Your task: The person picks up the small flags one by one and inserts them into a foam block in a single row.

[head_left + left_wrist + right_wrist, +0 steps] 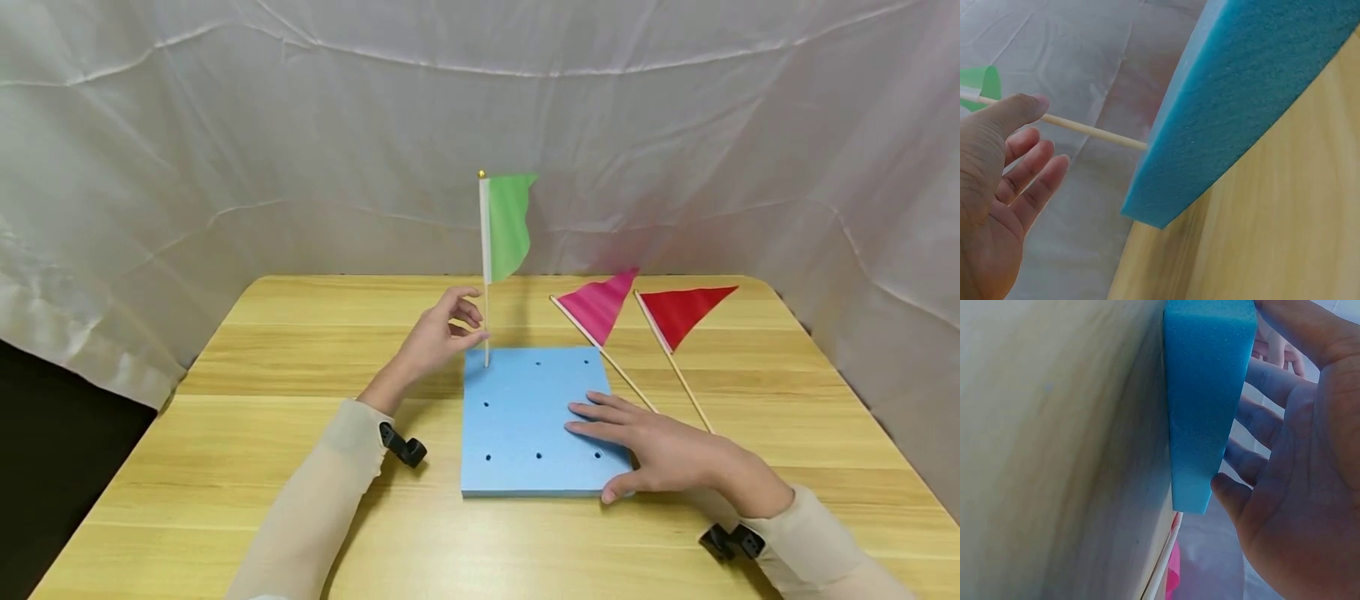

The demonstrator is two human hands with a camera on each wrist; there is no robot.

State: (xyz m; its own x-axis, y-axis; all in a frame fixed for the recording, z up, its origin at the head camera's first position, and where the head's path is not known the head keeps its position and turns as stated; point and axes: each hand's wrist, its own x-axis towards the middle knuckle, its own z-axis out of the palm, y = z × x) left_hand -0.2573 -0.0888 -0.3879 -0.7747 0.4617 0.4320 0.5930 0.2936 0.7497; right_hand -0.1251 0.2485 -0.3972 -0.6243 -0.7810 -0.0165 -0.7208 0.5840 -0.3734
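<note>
Left hand (442,329) pinching, it seems, the green cloth flag (508,229) by its wooden stick (487,310), upright at the blue foam block (525,412)'s far-left corner; right hand (663,446) spread across the block's right side!

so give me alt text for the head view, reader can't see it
A person's left hand holds a green flag upright, its lower end at the far-left corner of a blue block. The right hand rests spread on the block's right side; a pink flag and a red flag lie on the wood-grain table.
</note>
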